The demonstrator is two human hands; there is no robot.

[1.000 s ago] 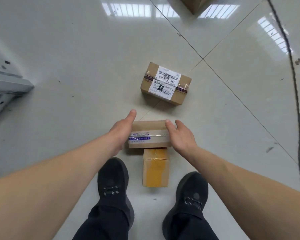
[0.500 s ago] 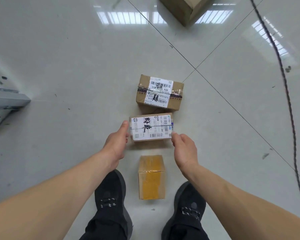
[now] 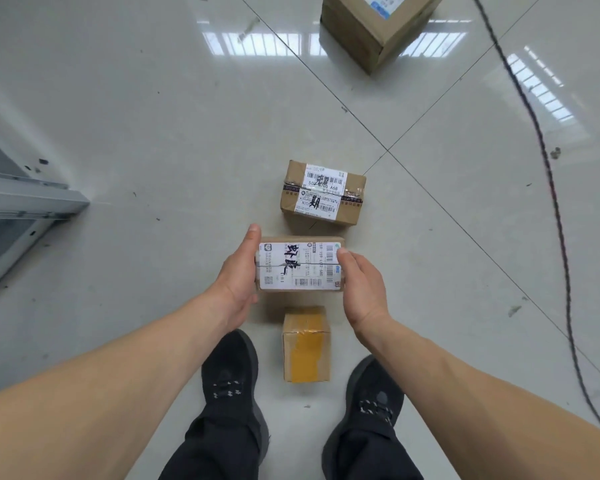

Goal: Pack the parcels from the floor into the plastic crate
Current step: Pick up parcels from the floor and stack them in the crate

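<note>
I hold a small cardboard parcel (image 3: 300, 266) with a white shipping label facing up, lifted off the floor. My left hand (image 3: 238, 277) grips its left end, thumb along the far edge. My right hand (image 3: 362, 289) grips its right end. On the floor just beyond lies a second labelled parcel (image 3: 323, 192). A narrow parcel with yellow tape (image 3: 306, 344) lies between my shoes. The plastic crate is not in view.
A larger cardboard box (image 3: 374, 26) stands at the top. A black cable (image 3: 548, 188) runs down the right side of the glossy tiled floor. A grey metal frame (image 3: 18, 199) juts in at the left. My black shoes (image 3: 231, 375) stand below.
The parcel between my hands has been raised from the floor and turned so that its white label faces up; both hands came up with it. The view has tilted up, showing the far box.
</note>
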